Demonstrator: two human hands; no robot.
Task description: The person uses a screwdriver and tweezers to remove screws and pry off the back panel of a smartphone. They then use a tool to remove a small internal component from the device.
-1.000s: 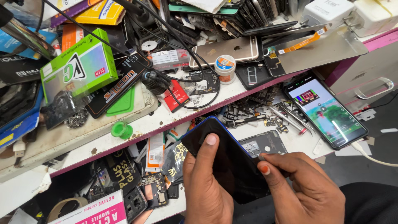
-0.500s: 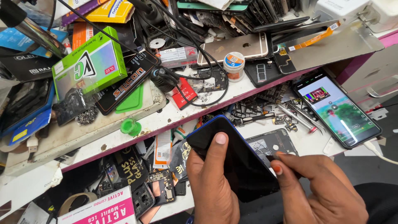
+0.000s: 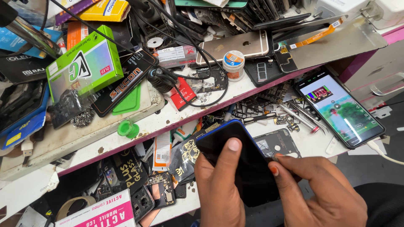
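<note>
Since a moment ago the right hand has slid along the lower right edge of the dark phone, its fingertips now pinched at that edge near the middle, while the left hand has kept its place under the phone with the thumb pressed flat on the black glass. The phone has a blue rim and a blank screen; it is held tilted above the lower worktop, in front of the person, its top corner pointing up and left. The left grip is clamped on the phone, thumb on the front and fingers hidden behind; the right grip is closed together on the phone's edge, and whether a small tool sits between those fingers cannot be told. Just behind the phone lies a bare grey phone frame, partly covered by it. To the right, well apart, a second phone with a lit screen lies flat with a white cable at its lower corner. Tweezers and small metal parts are scattered between the two phones. To the left of the hands lie black packets with gold print and a pink and white box. On the upper shelf sit a green box, a small round tub, a green cap and tangled black cables.
</note>
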